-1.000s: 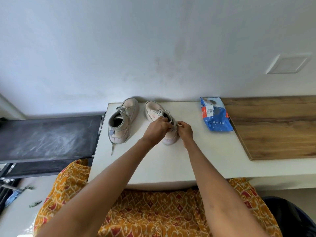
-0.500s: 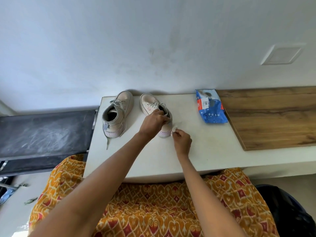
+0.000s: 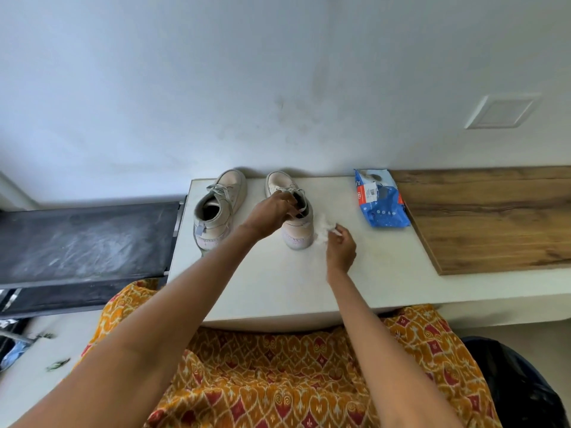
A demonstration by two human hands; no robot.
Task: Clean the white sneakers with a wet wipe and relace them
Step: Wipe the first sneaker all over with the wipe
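Two white sneakers stand side by side at the back of a white tabletop (image 3: 278,288), toes toward the wall. The left sneaker (image 3: 220,208) is laced and untouched. My left hand (image 3: 272,213) grips the collar and tongue area of the right sneaker (image 3: 296,223), its fingers curled into the opening. Just to the right of that shoe's heel, my right hand (image 3: 340,247) pinches a crumpled white wet wipe (image 3: 323,231) that lies against the tabletop.
A blue wet-wipe pack (image 3: 381,199) lies at the back right of the tabletop. A wooden board (image 3: 494,217) adjoins on the right. A dark treadmill deck (image 3: 86,242) sits to the left. Orange patterned fabric (image 3: 293,381) covers my lap below the table edge.
My right hand has drawn back from the right sneaker's heel to the tabletop beside it, now with the wipe in its fingers. My left hand stays on that sneaker.
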